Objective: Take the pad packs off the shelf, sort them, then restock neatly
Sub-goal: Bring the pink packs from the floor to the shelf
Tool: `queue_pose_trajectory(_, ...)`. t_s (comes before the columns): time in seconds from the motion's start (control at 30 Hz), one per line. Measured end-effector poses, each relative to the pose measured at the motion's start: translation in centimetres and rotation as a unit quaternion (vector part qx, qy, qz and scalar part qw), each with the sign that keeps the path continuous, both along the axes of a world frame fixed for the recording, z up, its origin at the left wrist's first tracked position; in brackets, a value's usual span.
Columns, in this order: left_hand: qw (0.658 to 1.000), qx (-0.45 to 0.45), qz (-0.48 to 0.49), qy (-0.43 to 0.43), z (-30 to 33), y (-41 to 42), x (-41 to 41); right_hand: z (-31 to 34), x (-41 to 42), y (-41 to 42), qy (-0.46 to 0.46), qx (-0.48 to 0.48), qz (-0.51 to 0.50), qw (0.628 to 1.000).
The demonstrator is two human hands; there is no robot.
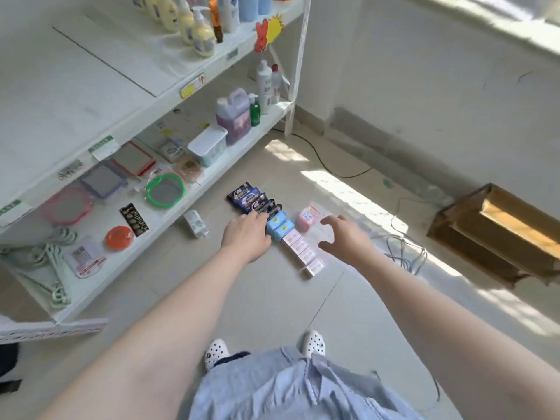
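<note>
Pad packs (pixel 274 225) lie in a sorted row on the floor (pixel 272 298), running from eleven o'clock to five: dark, blue, pale pink. Left hand (pixel 247 234) presses the dark ones, fingers straight; right hand (pixel 344 236) hovers spread. Restocking the shelf (pixel 169 213) remains.

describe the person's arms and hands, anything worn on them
Both forearms are bare up to the frame edge: no sleeves, gloves, watch or rings visible on the left hand or right hand.
</note>
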State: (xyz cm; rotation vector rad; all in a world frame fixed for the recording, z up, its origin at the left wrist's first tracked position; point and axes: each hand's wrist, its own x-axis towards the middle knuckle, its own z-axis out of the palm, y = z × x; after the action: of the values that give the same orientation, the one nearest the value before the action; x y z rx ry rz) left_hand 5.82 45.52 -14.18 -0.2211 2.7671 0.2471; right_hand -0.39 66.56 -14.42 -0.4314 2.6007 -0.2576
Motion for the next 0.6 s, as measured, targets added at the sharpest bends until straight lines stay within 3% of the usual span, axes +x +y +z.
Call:
queue_pose_trajectory(0.23,0.996,0.054,0.058,-0.036,-3.1,7.8,-3.5,-2.4,-5.8,7.2,-0.047,0.012,-0.022,0.999)
queue_pose_trajectory(0.6,0.967,0.089,0.212,-0.110,-8.7,3.6,-16.0,-6.5,-19.8,4.6,-0.111,-0.009,-0.054,0.992)
